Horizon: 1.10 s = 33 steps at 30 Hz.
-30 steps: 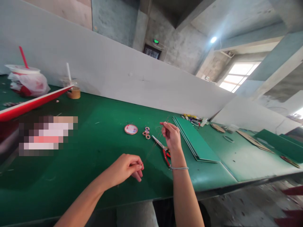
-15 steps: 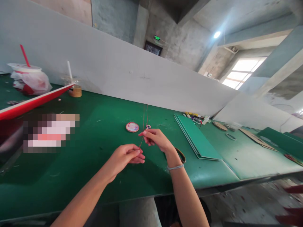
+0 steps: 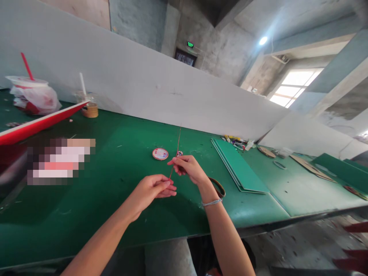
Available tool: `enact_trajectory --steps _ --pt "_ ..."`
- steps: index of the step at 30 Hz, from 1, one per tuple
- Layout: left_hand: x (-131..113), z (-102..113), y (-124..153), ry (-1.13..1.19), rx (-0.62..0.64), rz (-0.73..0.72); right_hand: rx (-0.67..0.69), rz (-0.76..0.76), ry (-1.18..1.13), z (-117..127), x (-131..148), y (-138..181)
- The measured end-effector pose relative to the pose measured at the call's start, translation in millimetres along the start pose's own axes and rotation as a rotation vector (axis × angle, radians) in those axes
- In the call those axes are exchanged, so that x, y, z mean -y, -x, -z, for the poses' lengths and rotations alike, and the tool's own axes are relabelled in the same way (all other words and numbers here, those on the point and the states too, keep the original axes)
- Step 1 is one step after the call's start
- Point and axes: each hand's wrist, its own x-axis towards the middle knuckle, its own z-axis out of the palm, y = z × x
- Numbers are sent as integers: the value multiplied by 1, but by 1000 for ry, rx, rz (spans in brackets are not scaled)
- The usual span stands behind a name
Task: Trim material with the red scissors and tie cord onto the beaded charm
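A thin reddish-brown cord [image 3: 179, 138] runs up from my two hands toward the back of the green table. My left hand [image 3: 157, 186] pinches its lower end between thumb and fingertips. Just above and to the right, my right hand [image 3: 185, 168] is closed on the same cord higher up. Behind the right hand lies a small dark-and-white cluster, perhaps beads [image 3: 179, 153], partly covered by the fingers. Left of it, a round shallow dish [image 3: 160, 154] with a red rim and pale contents rests on the table. A dark roll or ring [image 3: 217, 187] sits partly behind my right wrist.
Stacked green boards [image 3: 238, 165] lie to the right, with assorted small tools [image 3: 234, 141] behind them. At left stand a bagged cup [image 3: 33, 96] with a red straw, a tape roll [image 3: 90, 111] and a red-edged panel [image 3: 46, 122]. A grey partition [image 3: 138, 88] borders the table's back.
Above my right hand, the two cord strands that showed apart now appear as one. Both hands stay in nearly the same place, and the view shifts slightly.
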Motion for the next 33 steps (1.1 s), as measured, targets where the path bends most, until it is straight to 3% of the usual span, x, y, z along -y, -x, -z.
enact_trajectory --steps 10,21,29,33 --pt "0 -1 -1 -7 -5 -12 -87 -5 -6 -3 6 2" --pt "0 -1 -1 6 -27 -28 -62 -7 28 -3 4 0" --pt "6 1 -7 -24 -77 -55 -144 19 180 -4 -4 -5" --pt "4 -1 -6 -18 -85 -33 -113 26 128 -5 -4 -4"
